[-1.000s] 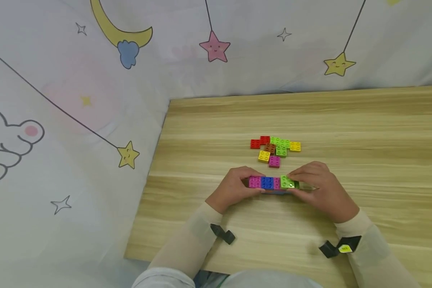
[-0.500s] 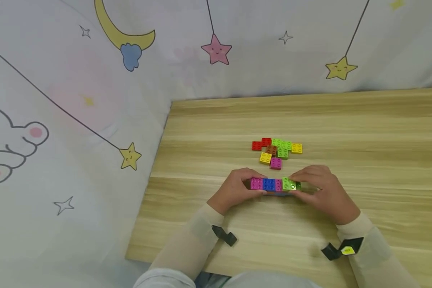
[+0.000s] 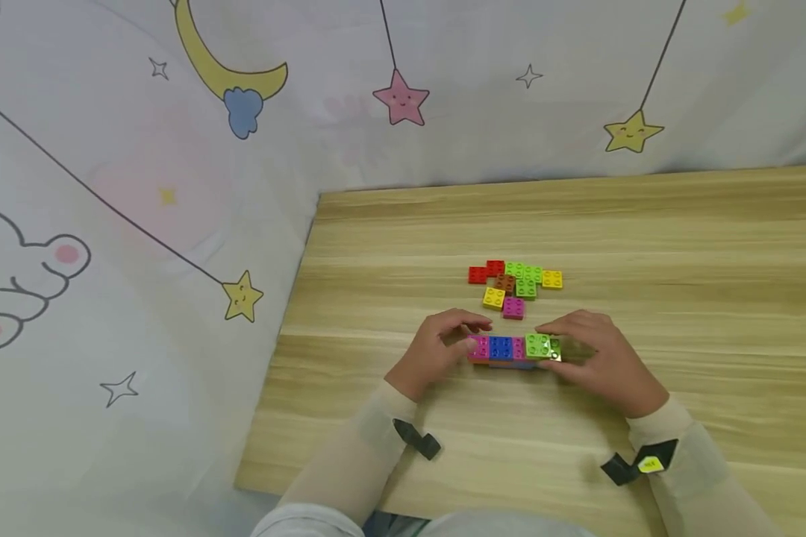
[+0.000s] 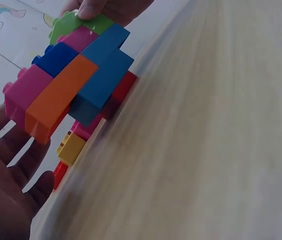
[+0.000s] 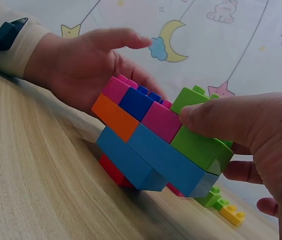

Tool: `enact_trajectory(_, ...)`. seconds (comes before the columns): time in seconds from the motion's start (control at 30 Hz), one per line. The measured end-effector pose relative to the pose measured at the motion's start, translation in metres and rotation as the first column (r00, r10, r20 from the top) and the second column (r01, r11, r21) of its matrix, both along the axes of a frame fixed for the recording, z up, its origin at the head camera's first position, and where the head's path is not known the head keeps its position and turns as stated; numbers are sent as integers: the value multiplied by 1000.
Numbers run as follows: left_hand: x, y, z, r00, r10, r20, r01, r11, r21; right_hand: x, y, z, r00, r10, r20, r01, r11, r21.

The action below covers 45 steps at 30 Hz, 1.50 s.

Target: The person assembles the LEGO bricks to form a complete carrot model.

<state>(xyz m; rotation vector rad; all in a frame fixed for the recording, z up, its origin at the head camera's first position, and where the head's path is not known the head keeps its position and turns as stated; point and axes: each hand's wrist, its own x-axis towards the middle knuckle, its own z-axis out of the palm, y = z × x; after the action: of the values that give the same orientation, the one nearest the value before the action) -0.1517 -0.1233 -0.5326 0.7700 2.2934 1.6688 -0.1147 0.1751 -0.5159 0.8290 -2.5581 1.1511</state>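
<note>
**Light, Stiff Brick Wall on a Narrow Foot**

A stepped wall of glossy plastic toy bricks [image 3: 501,347] in magenta, blue, orange, light green and red is standing studs-up between a person's two hands, at the pale wood-grain counter [image 3: 376,246], on the near side of a loose group of small, multicoloured studded bricks [image 3: 525,289]. The right hand [image 3: 598,362] is pinching the right end, its thumb pressing the light-green bricks [image 5: 195,145]. The left hand [image 3: 436,350] is spreading its fingers around the left end without gripping; whether it is touching there, I cannot tell.

The wall is probably weighing little; each brick is likely staying rigid and hard to damage, while the stud joints are forming the weak spots. Smooth faces are perhaps inviting slips. The red brick [image 5: 115,171] underneath is looking narrower than the rows above, making tipping plausible. The lower blue brick's [image 5: 126,155] flat faces are seemingly offering the safest hold, with the overhanging orange brick [image 5: 115,116] needing support.
</note>
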Motion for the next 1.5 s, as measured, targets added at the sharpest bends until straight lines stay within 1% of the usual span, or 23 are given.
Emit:
enact_trajectory(0.07, -7, -2, -2, 999, 36, 26, -37, 998, 54, 0, 0, 0, 1000, 9, 0, -9, 1000, 3)
enact_trajectory(0.13, -16, -3, -5, 996, 84, 24, -86, 994, 62, 0, -1, -1, 1000, 14, 4, -14, 1000, 9)
enact_trajectory(0.23, -30, -3, -7, 988, 151, 13, -151, 988, 20, 1, -1, -2, 1000, 13, 14, -13, 1000, 18)
enact_trajectory(0.3, -40, -2, -8, 985, 171, 4, -171, 985, -28, 1, -1, -3, 1000, 10, 18, -10, 1000, 20)
enact_trajectory(0.4, -53, 2, -9, 985, 170, -8, -169, 980, -102, 0, -1, -4, 1000, 8, 20, -9, 1000, 14)
enact_trajectory(0.5, -63, 5, -9, 988, 154, -23, -156, 973, -170, 0, -1, -4, 1000, 10, 26, -10, 1000, 5)
enact_trajectory(0.6, -69, 8, -11, 991, 128, -31, -132, 965, -228, 1, -2, -5, 999, 9, 40, -10, 1000, 7)
enact_trajectory(0.7, -74, 13, -12, 994, 92, -57, -104, 955, -279, 1, -2, -6, 999, 7, 50, -8, 1000, 13)
enact_trajectory(0.8, -76, 17, -12, 994, 70, -81, -92, 944, -317, 1, -2, -6, 999, 7, 48, -8, 1000, 15)
enact_trajectory(0.97, -77, 21, -10, 994, 70, -82, -95, 928, -361, 1, -2, -5, 999, 14, 42, -15, 1000, 15)
enact_trajectory(1.07, -77, 22, -10, 994, 72, -87, -99, 923, -373, 1, -2, -4, 999, 18, 35, -18, 1000, 20)
enact_trajectory(1.13, -76, 22, -9, 993, 79, -84, -104, 928, -359, 0, -2, -4, 999, 18, 32, -19, 1000, 19)
enact_trajectory(1.23, -73, 21, -9, 993, 99, -65, -114, 945, -307, 0, -3, -4, 999, 17, 33, -17, 1000, 18)
enact_trajectory(1.33, -70, 18, -8, 993, 117, -30, -121, 968, -219, 1, -3, -4, 999, 10, 43, -11, 1000, 20)
enact_trajectory(1.4, -66, 16, -6, 992, 123, -17, -124, 979, -162, 2, -3, -3, 999, 6, 46, -7, 1000, 25)
enact_trajectory(1.5, -60, 13, -1, 993, 116, -33, -119, 988, -99, 2, -4, -3, 999, 2, 47, -3, 1000, 30)
